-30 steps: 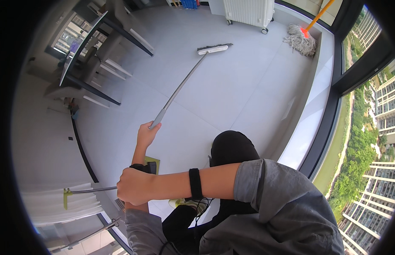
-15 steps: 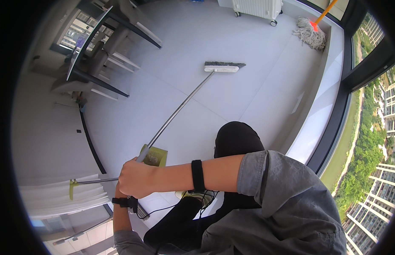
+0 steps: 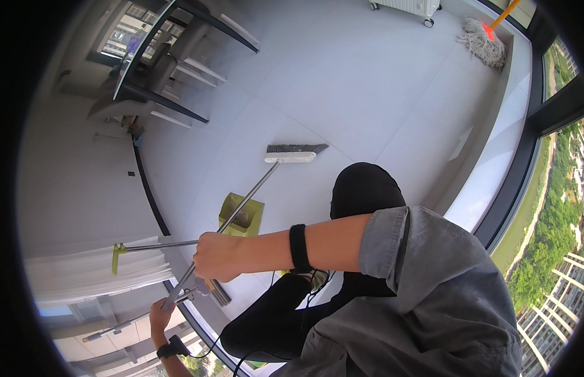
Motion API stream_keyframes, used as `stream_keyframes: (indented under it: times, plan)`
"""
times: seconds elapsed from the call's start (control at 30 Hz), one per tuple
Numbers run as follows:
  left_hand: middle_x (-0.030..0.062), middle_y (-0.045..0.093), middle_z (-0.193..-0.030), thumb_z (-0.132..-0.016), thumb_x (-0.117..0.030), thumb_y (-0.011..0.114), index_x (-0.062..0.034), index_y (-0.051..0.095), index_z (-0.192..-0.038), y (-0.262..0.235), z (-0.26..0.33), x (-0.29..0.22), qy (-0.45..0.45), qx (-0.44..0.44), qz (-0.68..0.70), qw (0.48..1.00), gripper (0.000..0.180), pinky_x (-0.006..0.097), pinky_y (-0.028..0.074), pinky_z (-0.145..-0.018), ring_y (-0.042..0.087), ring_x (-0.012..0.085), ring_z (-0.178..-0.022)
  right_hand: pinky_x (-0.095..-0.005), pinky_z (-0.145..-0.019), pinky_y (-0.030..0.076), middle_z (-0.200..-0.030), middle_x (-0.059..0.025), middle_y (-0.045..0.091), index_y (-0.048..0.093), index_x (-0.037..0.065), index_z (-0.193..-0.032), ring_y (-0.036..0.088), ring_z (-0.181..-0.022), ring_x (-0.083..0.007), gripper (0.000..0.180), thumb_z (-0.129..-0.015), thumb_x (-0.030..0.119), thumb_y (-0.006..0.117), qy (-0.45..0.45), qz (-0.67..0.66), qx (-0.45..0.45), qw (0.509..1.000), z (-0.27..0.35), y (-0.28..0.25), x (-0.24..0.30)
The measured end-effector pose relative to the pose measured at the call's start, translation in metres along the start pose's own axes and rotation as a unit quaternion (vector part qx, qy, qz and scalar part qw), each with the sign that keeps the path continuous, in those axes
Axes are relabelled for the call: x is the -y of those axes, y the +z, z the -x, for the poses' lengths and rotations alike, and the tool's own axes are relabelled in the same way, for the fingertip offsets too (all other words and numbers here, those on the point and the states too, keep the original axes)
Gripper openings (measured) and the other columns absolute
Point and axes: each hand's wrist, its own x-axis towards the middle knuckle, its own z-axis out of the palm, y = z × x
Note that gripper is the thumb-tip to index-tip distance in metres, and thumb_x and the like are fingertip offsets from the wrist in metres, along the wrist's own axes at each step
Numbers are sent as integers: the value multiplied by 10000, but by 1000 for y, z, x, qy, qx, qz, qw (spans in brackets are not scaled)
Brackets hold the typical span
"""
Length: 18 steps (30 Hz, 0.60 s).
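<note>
My right hand is wrapped around the metal handle of a push broom. Lower left, my left hand grips the grey upper end of that same handle. The broom's white head with dark bristles rests on the floor ahead of me. Under the slanting handle sits a green dustpan with some debris inside. Its long pole stretches left to a green grip and passes behind my right hand; whether that hand touches the pole is hidden.
A table with grey chairs stands far left. At the far right a string mop leans by the window ledge, near a white suitcase. A white curtain hangs at left. My bent knee is close by.
The broom head has come back toward me, near the dustpan. My left hand has moved down and away from my right, drawing the handle's end back. The view has shifted slightly.
</note>
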Motion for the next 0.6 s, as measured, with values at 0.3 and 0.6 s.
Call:
stream_keyframes:
  times: [0.3,0.6]
  plan:
    - [168,641,-674,-690,-422,741,-7,662,-732,-15,0,-52,-73,-170,-101,977,424,449,462,-630,632,359,-689,-368,-560,485,-675,-69,660,655,59,-629,651,-673,-265,35,-601,68,673,-4,3,6,1000,8,33,-2]
    - [233,645,-745,-771,-468,675,14,625,-743,-25,-91,-238,102,-198,-156,962,485,473,501,-673,632,415,-725,-363,-554,501,-711,-66,683,688,79,-685,665,-701,-249,86,-602,90,703,39,24,93,995,8,61,-2]
